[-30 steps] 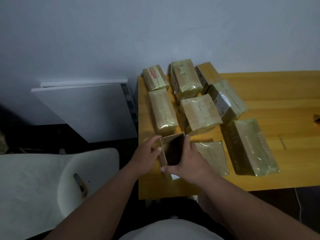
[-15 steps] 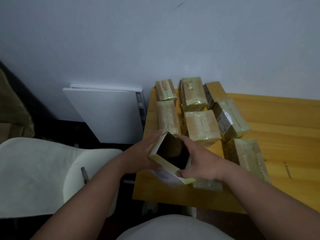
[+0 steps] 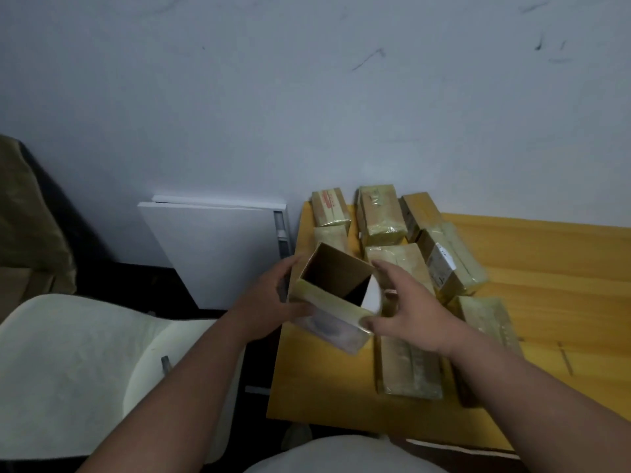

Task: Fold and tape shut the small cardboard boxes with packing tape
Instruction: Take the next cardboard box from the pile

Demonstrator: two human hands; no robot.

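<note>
I hold a small open cardboard box (image 3: 333, 300) above the near left corner of the yellow table (image 3: 532, 268), its open end tilted toward me so the dark inside shows. My left hand (image 3: 273, 295) grips its left side. My right hand (image 3: 406, 308) grips its right side, thumb on the near corner and fingers over the far edge. A white flap (image 3: 372, 295) sticks out at the box's right. Several taped boxes (image 3: 379, 215) lie on the table behind and beside it. No tape roll is in sight.
A white chair (image 3: 78, 367) stands at lower left, close to the table edge. A white panel (image 3: 218, 247) leans on the wall left of the table. The bare wooden surface stretches to the right of the boxes.
The box has been lifted and tilted so its opening faces me more. Both hands stay on its sides. My head has turned left and up, shifting the table rightward in view.
</note>
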